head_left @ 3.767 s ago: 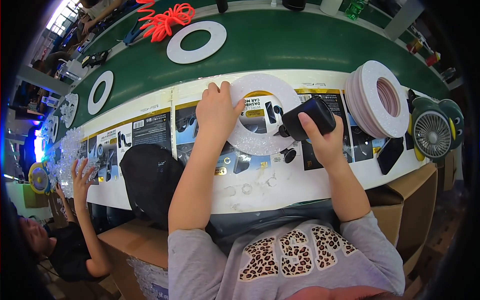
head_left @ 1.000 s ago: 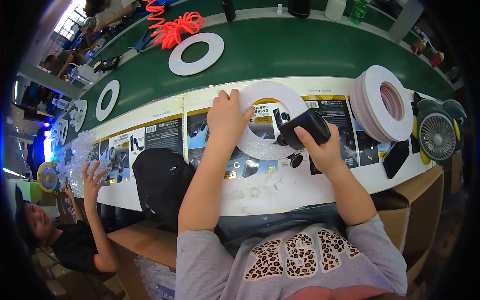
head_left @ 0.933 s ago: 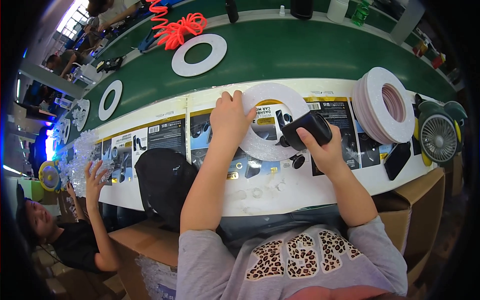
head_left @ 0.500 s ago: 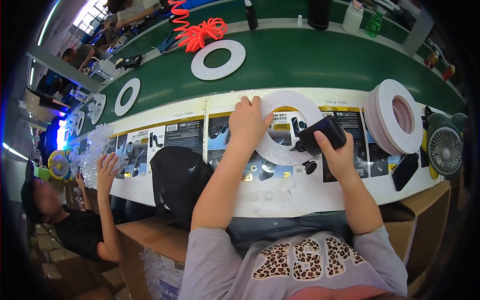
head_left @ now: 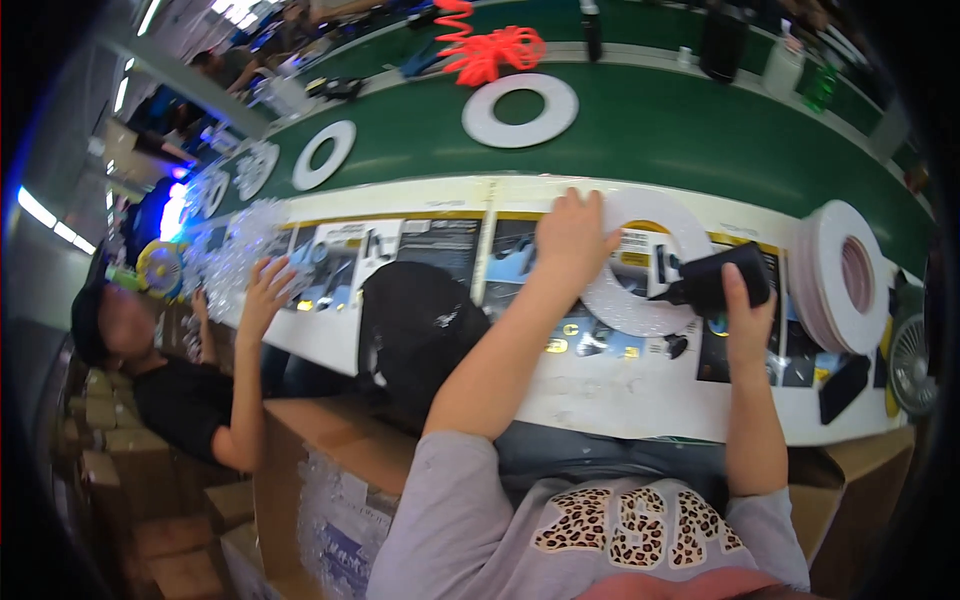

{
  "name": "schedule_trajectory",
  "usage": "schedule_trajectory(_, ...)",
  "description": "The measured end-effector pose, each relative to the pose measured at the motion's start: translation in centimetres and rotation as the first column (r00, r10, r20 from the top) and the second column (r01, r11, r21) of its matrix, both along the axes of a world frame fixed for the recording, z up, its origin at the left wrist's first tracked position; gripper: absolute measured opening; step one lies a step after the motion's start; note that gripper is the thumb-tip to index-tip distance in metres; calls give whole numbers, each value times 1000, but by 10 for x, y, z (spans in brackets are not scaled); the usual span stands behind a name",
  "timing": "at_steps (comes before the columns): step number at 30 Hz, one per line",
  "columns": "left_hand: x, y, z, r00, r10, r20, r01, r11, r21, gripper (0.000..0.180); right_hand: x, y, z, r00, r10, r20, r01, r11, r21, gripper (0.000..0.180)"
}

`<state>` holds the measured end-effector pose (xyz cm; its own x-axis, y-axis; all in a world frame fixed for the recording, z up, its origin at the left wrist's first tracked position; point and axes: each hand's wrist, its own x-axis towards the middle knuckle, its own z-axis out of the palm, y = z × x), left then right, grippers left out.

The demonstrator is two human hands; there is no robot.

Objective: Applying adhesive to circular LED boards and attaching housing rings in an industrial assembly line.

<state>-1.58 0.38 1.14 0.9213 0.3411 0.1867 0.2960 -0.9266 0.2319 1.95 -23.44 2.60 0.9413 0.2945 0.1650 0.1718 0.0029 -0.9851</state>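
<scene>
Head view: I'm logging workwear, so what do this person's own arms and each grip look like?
The left grip and right grip are bare hands without gloves. The forearms are bare, with no visible watch or bracelet. The sleeves are short, plain and light grey.

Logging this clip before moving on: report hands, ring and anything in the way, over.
Left hand on left edge of white ring. Right hand gripping black bottle, angled toward ring. Ring flat on tabletop. Bottle hides ring's right part.
</scene>
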Motion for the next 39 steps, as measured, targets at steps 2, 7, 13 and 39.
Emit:
schedule_trajectory(2,4,-1,-2,1000,10,-14,-11,1000,-20,52,6,-6,-8,1000,-24,3,24,1000,-16,32)
schedule_trajectory(7,11,-4,-10,1000,1,30,1,997,-80,58,28,-30,-42,996,-95,0,95,995,17,39)
schedule_trajectory(13,9,1,-13,1000,5,-2,-5,996,-84,56,30,-20,-48,992,-115,-45,118,990,82,34)
schedule_trajectory(39,6,-1,-8,997,-54,59,54,999,-1,48,-18,-3,18,986,154,69,-157,986,57,20)
